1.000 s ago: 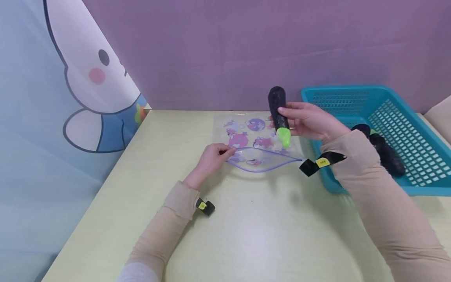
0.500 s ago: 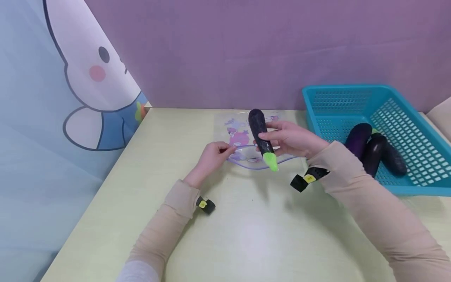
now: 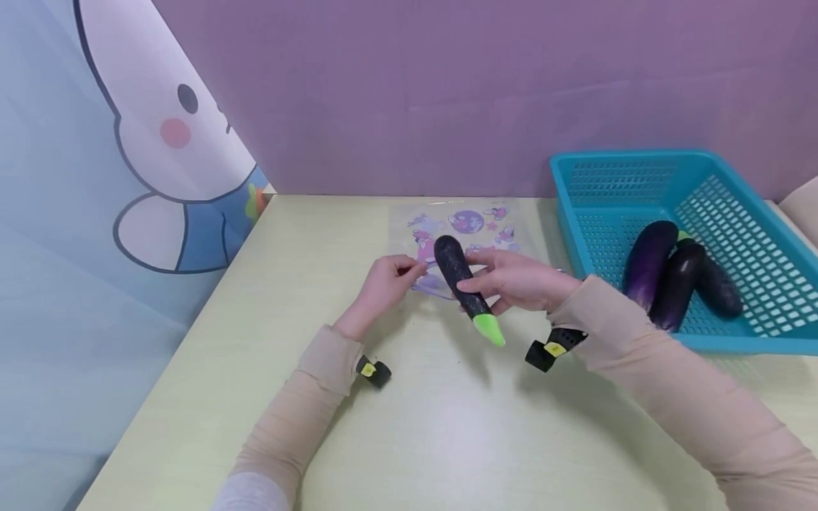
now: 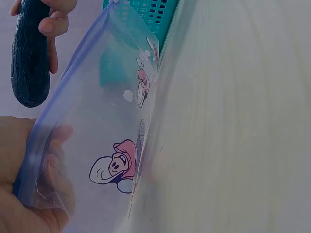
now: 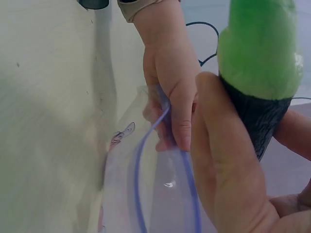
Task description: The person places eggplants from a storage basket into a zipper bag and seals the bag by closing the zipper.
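My right hand (image 3: 514, 279) grips a dark eggplant (image 3: 455, 268) with a bright green stem end, tilted so that the green end points down toward me. It hovers over the mouth of a clear zip bag (image 3: 466, 220) printed with pink and purple cartoon figures. Thumb and fingers of my left hand (image 3: 385, 284) pinch the left corner of the bag's purple-edged opening. In the right wrist view the two purple zip edges of the bag (image 5: 138, 179) stand apart, and the eggplant's green end (image 5: 260, 53) is close to the camera. The eggplant hides part of the opening in the head view.
To the right stands a teal plastic basket (image 3: 571, 234) holding several eggplants (image 3: 652, 259). A purple cloth backdrop (image 3: 409, 99) rises behind the pale table (image 3: 396, 440), and a light blue cartoon cloth (image 3: 57, 298) hangs at the left.
My right hand has brought the eggplant left and nearer to me, lowering it across the bag's opening and tilting it more. The left hand keeps its pinch on the bag's corner.
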A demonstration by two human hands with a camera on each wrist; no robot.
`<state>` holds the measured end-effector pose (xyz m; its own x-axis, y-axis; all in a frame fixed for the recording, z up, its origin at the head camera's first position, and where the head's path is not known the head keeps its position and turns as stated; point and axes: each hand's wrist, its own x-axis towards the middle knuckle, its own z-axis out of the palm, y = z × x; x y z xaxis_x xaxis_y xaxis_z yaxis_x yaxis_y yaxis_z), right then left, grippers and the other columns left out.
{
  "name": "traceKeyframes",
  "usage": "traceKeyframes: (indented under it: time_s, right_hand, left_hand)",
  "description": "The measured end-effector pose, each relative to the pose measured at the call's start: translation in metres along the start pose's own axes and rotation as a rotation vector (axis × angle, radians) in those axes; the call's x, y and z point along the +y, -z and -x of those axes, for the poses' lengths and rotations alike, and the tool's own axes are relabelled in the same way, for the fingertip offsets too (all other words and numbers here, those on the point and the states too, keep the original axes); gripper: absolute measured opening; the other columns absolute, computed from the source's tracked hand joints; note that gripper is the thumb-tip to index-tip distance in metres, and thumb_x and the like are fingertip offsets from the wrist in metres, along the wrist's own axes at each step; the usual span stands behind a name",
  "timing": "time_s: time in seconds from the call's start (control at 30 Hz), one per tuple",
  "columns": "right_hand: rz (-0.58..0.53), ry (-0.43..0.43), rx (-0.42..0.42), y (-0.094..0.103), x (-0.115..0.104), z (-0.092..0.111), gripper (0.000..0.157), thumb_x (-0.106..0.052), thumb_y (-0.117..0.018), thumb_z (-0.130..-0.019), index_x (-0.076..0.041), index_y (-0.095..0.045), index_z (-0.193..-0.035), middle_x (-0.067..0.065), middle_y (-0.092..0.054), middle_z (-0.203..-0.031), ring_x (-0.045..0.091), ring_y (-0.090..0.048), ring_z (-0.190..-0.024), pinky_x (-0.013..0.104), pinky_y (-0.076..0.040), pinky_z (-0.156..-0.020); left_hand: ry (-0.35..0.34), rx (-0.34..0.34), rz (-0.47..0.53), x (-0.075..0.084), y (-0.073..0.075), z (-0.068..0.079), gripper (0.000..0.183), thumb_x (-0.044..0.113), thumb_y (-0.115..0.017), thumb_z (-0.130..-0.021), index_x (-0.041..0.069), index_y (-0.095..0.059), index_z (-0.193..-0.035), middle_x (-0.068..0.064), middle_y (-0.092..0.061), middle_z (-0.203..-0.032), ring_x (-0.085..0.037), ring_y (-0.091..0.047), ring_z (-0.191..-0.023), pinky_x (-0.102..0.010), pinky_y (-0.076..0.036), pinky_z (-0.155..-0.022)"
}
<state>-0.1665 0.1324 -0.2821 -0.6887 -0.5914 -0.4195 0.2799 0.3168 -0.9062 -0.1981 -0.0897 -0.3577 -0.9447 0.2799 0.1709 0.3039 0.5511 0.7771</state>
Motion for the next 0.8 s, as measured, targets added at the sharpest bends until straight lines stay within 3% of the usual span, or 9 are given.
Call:
traceKeyframes:
  time_s: [0.17, 0.43, 0.8]
  right_hand:
    - [0.01, -0.021, -0.04, -0.002, 0.006, -0.002, 0.067, -0.013, -0.049, -0.097, -0.001, -0.01, -0.15, 0.034, -0.046, -0.131, 0.035, -0.061, -0.106, 0.045, -0.054, -0.08]
    - [0.024, -0.071, -0.084, -0.006, 0.012, -0.005, 0.059, -0.015, -0.05, -0.097, 0.006, -0.023, -0.145, 0.027, -0.058, -0.117, 0.025, -0.064, -0.094, 0.037, -0.055, -0.073]
    - [-0.059, -0.119, -0.078, -0.011, 0.024, -0.015, 0.052, -0.015, -0.046, -0.098, 0.009, -0.029, -0.141, 0.03, -0.05, -0.122, 0.021, -0.063, -0.09, 0.031, -0.056, -0.071]
  left_hand:
    - [0.0, 0.009, 0.004, 0.001, 0.001, 0.001, 0.021, 0.015, -0.058, -0.094, -0.001, -0.071, -0.091, -0.013, -0.068, -0.083, -0.011, -0.043, -0.06, -0.022, -0.037, -0.056]
    - [-0.014, 0.042, 0.01, 0.002, 0.001, 0.001, 0.022, 0.015, -0.057, -0.095, -0.002, -0.071, -0.091, -0.019, -0.069, -0.086, -0.014, -0.046, -0.064, -0.023, -0.039, -0.062]
    - [-0.06, 0.058, -0.003, 0.003, 0.001, 0.002, 0.021, 0.015, -0.059, -0.094, -0.001, -0.073, -0.091, -0.013, -0.067, -0.081, -0.015, -0.05, -0.068, -0.022, -0.04, -0.063]
